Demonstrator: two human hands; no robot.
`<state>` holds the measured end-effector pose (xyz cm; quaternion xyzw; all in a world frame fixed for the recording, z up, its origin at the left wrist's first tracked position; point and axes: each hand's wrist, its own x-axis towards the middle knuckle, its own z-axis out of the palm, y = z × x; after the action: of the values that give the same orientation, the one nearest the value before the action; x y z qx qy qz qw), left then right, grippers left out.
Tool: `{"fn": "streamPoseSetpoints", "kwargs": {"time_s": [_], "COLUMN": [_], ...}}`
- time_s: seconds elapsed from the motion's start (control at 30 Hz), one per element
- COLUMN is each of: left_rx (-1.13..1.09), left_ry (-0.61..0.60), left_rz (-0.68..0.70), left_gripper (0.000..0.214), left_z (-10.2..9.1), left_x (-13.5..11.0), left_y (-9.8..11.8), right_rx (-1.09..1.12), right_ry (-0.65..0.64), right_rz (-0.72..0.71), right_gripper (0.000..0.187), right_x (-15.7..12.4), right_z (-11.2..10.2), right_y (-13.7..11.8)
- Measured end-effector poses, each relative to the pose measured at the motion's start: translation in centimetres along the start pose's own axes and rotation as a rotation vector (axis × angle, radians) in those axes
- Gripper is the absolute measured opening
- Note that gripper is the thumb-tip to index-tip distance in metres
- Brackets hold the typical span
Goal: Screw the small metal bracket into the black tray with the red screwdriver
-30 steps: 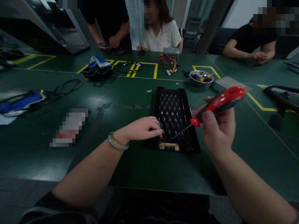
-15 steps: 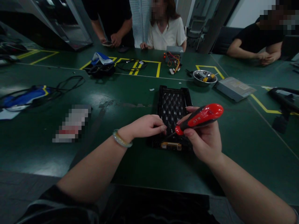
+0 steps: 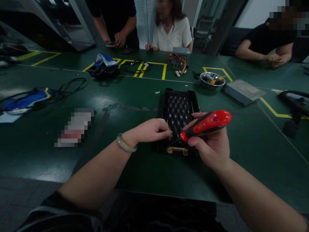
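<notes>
My right hand (image 3: 214,145) is wrapped around a red-and-black screwdriver (image 3: 209,124), its handle tilted up to the right and its dark shaft pointing down left. Below it lies a black rectangular casing (image 3: 180,108) with a quilted-looking inner surface. An orange-brown strip with a connector (image 3: 177,150) sits at the casing's near end. My left hand (image 3: 154,130), a pale green bangle on its wrist, rests at the casing's left edge with fingers curled and pinched together. What those fingers hold, if anything, is hidden, and the screwdriver tip is too dark to make out.
Beyond the casing stand a metal bowl (image 3: 212,84) of tools, a grey metal box (image 3: 243,91) and a power supply with coloured wires (image 3: 180,59). To the left lie a blurred-out flat object (image 3: 74,127) and a blue item with cables (image 3: 26,100). Several people are across the table.
The screwdriver handle has tipped slightly lower in my right hand, and its collar has shifted a little left. My left hand and the casing stay nearly where they were.
</notes>
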<state>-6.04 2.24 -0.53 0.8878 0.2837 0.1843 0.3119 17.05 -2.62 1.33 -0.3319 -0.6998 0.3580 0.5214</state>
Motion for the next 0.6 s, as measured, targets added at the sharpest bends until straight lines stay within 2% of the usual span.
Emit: {"fn": "streamPoseSetpoints", "kwargs": {"time_s": [0.2, 0.4, 0.6], "left_rx": [-0.019, -0.03, -0.042], "left_ry": [-0.027, -0.028, -0.032], "left_rz": [0.026, 0.051, 0.037], "left_gripper": [0.033, 0.031, 0.029], "left_z": [-0.15, -0.09, -0.14], "left_x": [-0.14, -0.22, -0.32], "left_y": [-0.22, -0.44, -0.56], "right_rx": [0.013, 0.026, 0.02], "right_ry": [0.016, 0.069, 0.1], "right_rz": [0.007, 0.026, 0.068], "right_gripper": [0.045, 0.055, 0.055], "right_x": [0.04, 0.39, 0.38], "right_z": [0.0, 0.23, 0.2], "right_y": [0.01, -0.18, 0.11]}}
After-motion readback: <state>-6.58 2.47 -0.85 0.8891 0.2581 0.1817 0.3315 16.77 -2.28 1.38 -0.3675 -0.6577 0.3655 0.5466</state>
